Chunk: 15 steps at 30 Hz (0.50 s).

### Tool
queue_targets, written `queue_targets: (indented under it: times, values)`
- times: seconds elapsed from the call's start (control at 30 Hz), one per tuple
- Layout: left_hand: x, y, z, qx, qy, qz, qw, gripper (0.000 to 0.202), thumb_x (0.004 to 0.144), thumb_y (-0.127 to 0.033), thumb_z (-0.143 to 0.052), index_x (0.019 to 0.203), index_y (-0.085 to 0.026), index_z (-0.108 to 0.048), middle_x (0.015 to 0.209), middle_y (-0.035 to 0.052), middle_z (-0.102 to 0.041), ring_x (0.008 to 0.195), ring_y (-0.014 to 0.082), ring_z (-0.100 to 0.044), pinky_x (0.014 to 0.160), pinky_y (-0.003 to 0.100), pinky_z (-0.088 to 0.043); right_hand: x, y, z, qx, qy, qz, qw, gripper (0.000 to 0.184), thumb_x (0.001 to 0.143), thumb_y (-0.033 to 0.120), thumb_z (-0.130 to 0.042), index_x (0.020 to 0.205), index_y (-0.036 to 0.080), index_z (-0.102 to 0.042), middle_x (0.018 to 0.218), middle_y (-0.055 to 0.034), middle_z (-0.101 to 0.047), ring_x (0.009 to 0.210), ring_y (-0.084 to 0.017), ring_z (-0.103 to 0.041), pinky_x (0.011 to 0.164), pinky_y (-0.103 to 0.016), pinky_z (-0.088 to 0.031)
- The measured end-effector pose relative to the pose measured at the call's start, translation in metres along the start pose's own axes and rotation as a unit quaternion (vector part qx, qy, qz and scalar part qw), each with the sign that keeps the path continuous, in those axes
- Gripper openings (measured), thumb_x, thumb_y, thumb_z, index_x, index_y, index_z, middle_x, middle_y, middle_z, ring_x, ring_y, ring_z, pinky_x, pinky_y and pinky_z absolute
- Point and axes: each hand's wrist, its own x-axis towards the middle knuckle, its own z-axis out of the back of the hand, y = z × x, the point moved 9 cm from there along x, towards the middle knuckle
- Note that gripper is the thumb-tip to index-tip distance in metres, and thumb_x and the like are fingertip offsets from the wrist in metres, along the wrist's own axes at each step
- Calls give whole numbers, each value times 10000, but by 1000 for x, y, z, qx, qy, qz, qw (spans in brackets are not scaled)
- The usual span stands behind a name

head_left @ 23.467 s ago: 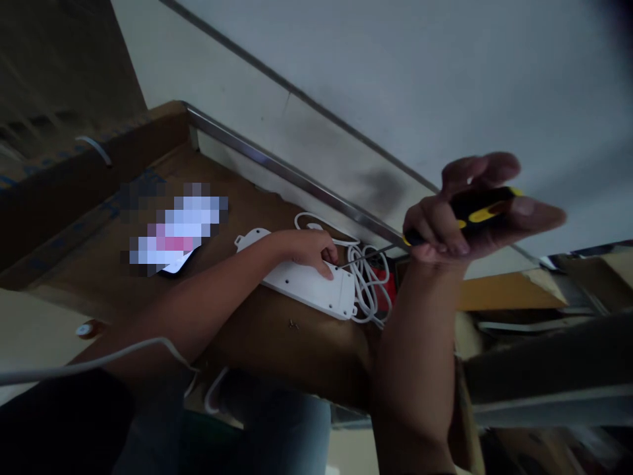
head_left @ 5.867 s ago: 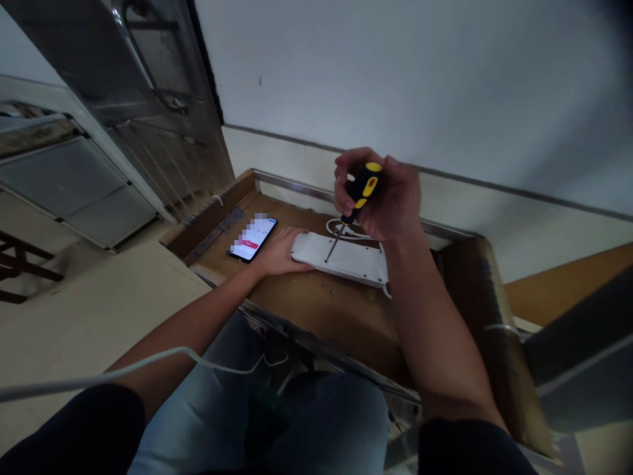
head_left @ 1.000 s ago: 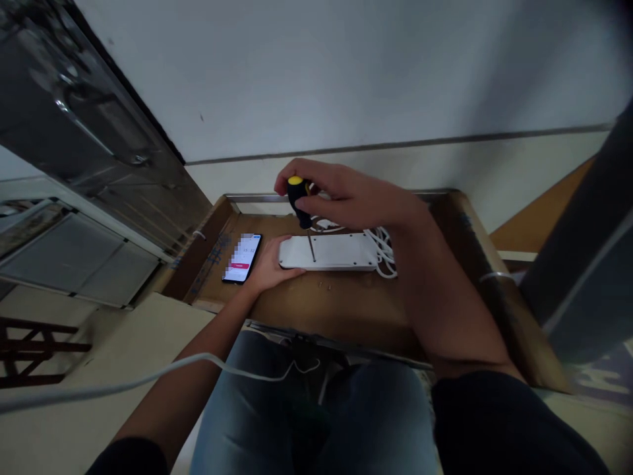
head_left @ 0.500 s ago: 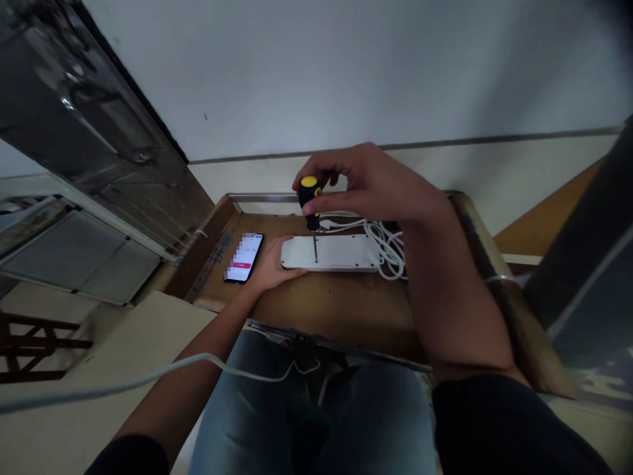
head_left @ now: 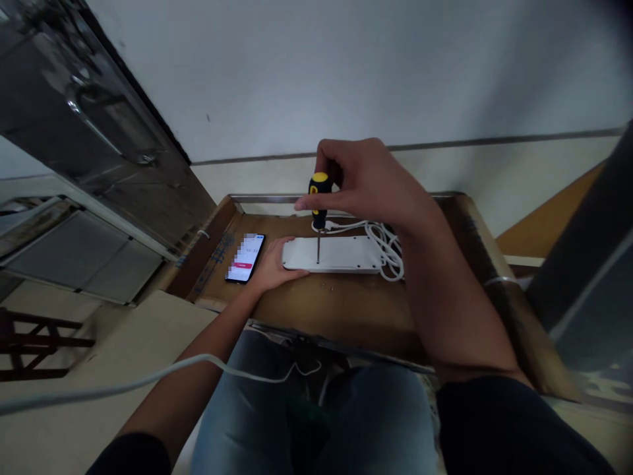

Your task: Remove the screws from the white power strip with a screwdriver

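A white power strip [head_left: 346, 254] lies face down on brown cardboard, small dark screw holes along its edges. My left hand [head_left: 274, 265] grips its left end, thumb along the near side and fingers at the far side. Above the strip, my right hand [head_left: 359, 175] holds a black-and-yellow screwdriver [head_left: 320, 204] between thumb and fingers. The screwdriver stands nearly upright, its tip on the strip near the front edge. A coiled white cord [head_left: 388, 251] lies at the strip's right end. Small screws [head_left: 326, 287] rest on the cardboard in front of the strip.
A lit phone [head_left: 246, 258] lies left of my left hand. The cardboard tray [head_left: 494, 264] has raised sides, with a wall behind it. A white cable [head_left: 208, 357] crosses over my left forearm. A metal door [head_left: 123, 132] and a wooden stool [head_left: 39, 343] are at the left.
My right hand's grip on the screwdriver has turned, the thumb now reaching across the handle to the left. My left hand keeps its hold on the power strip. The view has shifted slightly.
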Motion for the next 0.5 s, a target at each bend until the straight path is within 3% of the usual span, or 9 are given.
queue_targets:
  times: [0.17, 0.3, 0.5]
  values:
    - [0, 1, 0, 1, -6, 1, 1000, 938, 709, -577, -974, 1466, -231, -543, 1499, 175, -624, 1425, 409, -587, 1244, 618, -441, -1, 13, -14, -57, 34, 72, 995, 465, 947, 631, -695, 1153, 224, -605, 802, -2, -614, 720, -134, -453, 733, -305, -300]
    - [0, 0, 0, -3, -3, -6, 1000, 936, 717, -570, -976, 1478, -240, -542, 1510, 170, -622, 1426, 405, -588, 1246, 611, -440, -8, 18, -15, -84, 74, 97, 989, 432, 993, 623, -641, 1145, 218, -646, 789, -8, -618, 721, -135, -472, 757, -299, -331]
    - [0, 2, -1, -2, -2, -5, 1000, 940, 709, -539, -983, 1482, -238, -541, 1509, 159, -623, 1421, 395, -588, 1241, 595, -449, -20, 25, 4, -65, 100, 132, 984, 382, 997, 453, -623, 1286, 207, -667, 1182, -107, -680, 840, -166, -556, 803, -339, -404]
